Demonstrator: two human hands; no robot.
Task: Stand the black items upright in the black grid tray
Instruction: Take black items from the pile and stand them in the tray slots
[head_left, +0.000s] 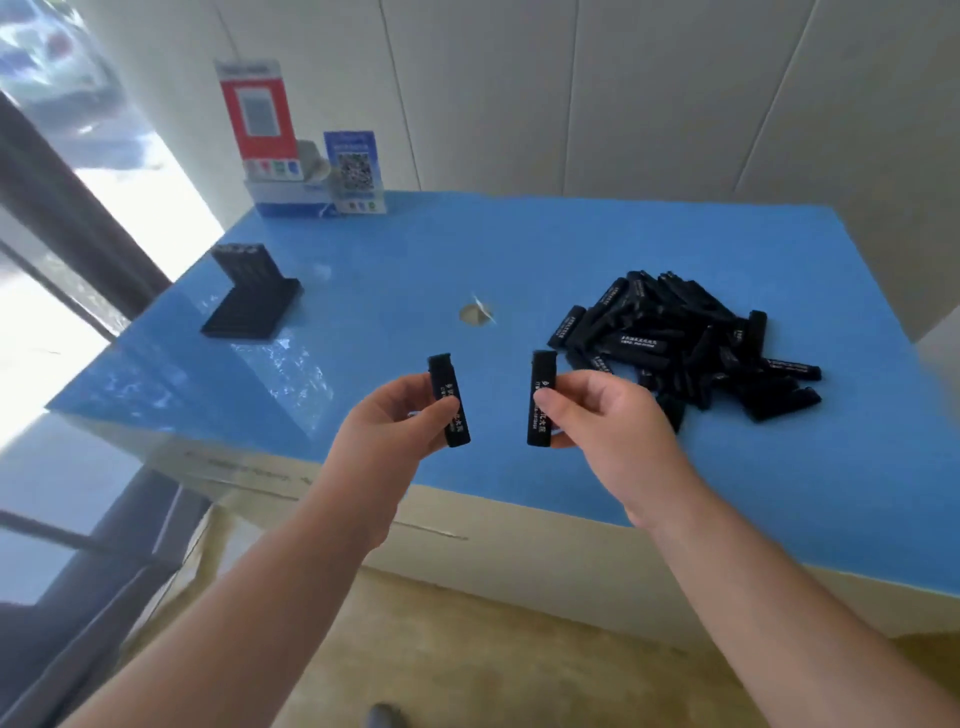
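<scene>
My left hand (395, 421) pinches one black item (448, 397), a flat stick with white print, held nearly upright above the table's front. My right hand (602, 421) pinches a second black item (541, 395) the same way, a short gap to the right. A pile of several more black items (685, 338) lies on the blue table to the right of my right hand. The black grid tray (249, 306) sits at the far left of the table, with a row of black items (244, 262) standing at its back edge.
The blue table top (519, 249) has a small round hole (474, 313) near its middle. Two printed stands, a red one (257, 117) and a blue one (353, 169), stand at the back left by the white wall. The floor drops away below the front edge.
</scene>
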